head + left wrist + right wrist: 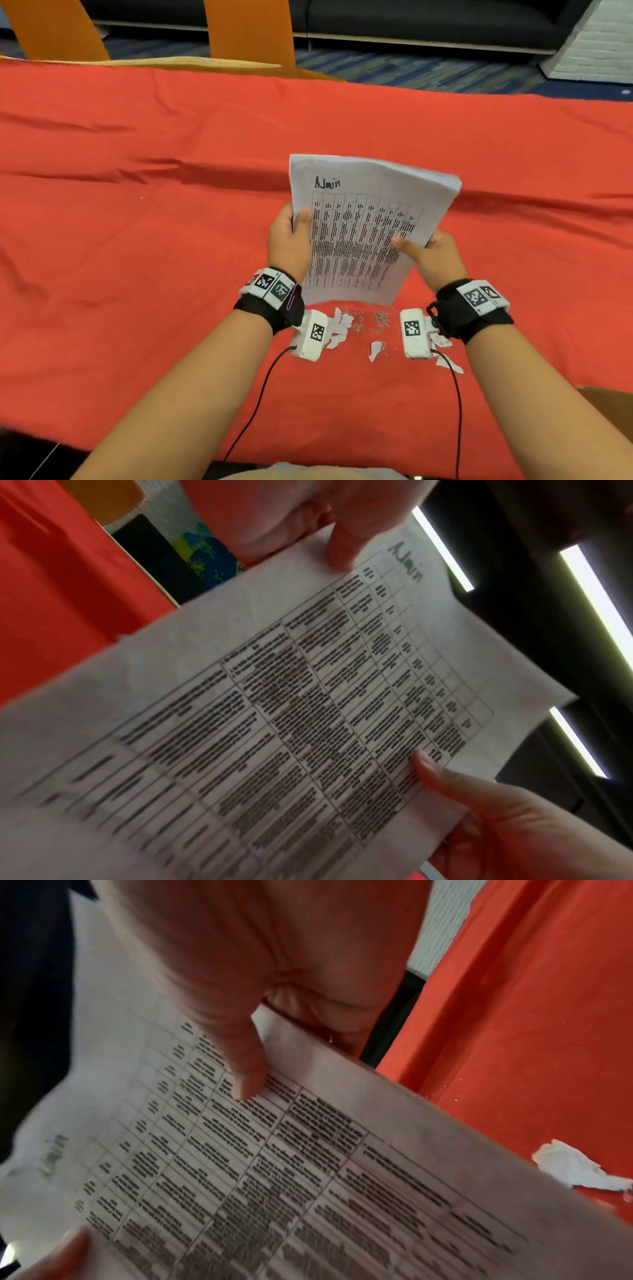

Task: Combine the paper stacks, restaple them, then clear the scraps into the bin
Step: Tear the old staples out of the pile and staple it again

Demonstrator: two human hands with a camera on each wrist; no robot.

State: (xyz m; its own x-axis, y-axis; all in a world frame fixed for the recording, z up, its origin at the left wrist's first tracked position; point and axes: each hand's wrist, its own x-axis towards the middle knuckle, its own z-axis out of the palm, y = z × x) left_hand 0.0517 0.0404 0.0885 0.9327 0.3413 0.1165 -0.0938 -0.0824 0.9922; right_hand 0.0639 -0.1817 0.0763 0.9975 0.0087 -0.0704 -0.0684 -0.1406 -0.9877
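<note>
A stack of printed paper [363,226] with a table of text and "Admin" handwritten at the top is held up above the red tablecloth [137,240]. My left hand [291,236] grips its left edge, thumb on the front. My right hand [435,253] grips the right edge, thumb pressed on the print. In the left wrist view the paper stack [308,710] fills the frame between both thumbs. In the right wrist view the paper stack [274,1177] shows under my right thumb [246,1074]. Torn paper scraps [339,329] and loose staples [380,320] lie below the stack.
Two orange chair backs [250,31] stand beyond the table's far edge. A dark sofa [411,17] and white brick wall [596,41] sit further back. A brown surface [609,401] shows at the near right. No stapler or bin is in view.
</note>
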